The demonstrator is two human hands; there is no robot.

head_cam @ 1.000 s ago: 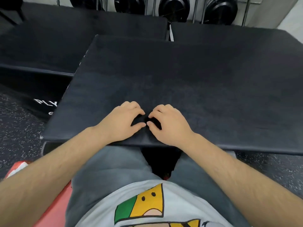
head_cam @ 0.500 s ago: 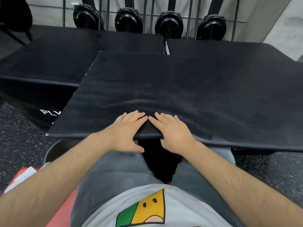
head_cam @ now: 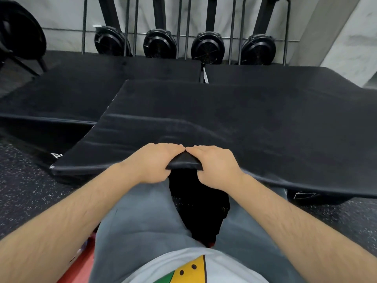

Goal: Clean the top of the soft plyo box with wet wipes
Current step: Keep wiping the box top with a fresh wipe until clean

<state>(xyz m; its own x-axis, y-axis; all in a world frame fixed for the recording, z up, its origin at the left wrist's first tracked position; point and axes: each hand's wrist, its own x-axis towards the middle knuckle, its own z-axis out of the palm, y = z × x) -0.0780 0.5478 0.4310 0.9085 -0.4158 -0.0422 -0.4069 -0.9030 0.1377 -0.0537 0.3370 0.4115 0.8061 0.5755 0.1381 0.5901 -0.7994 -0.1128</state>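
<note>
The soft plyo box [head_cam: 244, 123] lies flat in front of the person, at 12 o'clock from the hands. The left hand [head_cam: 155, 162] and the right hand [head_cam: 214, 166] both grip its near edge, with fingers curled over the top and fingertips touching (the black cover bunches up between them). Another black box [head_cam: 81, 88] lies at 10 o'clock. The speckled floor [head_cam: 24, 180] shows at 9 o'clock.

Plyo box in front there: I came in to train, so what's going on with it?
A person grips the near edge of the soft plyo box with the left hand and the right hand side by side, fingers over the top. The edge is bunched up between them. No wet wipe is in view, so no wiping is happening at this moment.
</note>
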